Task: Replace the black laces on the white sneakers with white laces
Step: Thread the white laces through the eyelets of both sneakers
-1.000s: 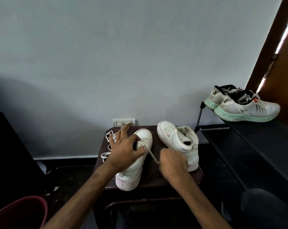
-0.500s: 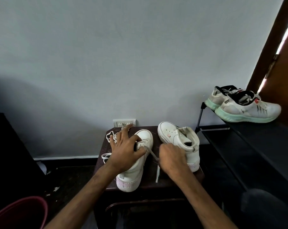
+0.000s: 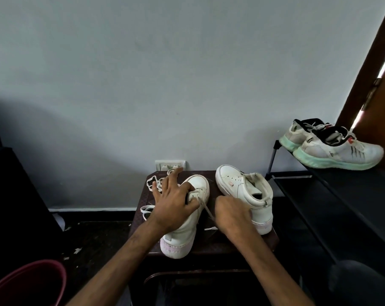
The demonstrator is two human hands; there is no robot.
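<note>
Two white high-top sneakers stand on a dark brown stool (image 3: 211, 244). My left hand (image 3: 172, 200) rests over the left sneaker (image 3: 187, 228), thumb pressed at its eyelets, other fingers spread. A white lace (image 3: 206, 209) runs taut from those eyelets to my right hand (image 3: 232, 214), which pinches it with curled fingers. The lace's tip (image 3: 210, 229) lies on the stool beside that hand. The right sneaker (image 3: 246, 188) stands unlaced behind my right hand. More loose white lace (image 3: 153, 183) lies coiled left of my left hand.
A black shoe rack (image 3: 333, 195) on the right carries a pair of white running shoes with green soles (image 3: 333, 149). A wall socket (image 3: 170, 165) sits behind the stool. A red bucket (image 3: 30, 283) stands at the lower left. A brown door (image 3: 377, 85) is at the far right.
My right hand has drawn the lace a little further out and toward me; the free end now lies beside it on the stool. My left hand stays on the sneaker.
</note>
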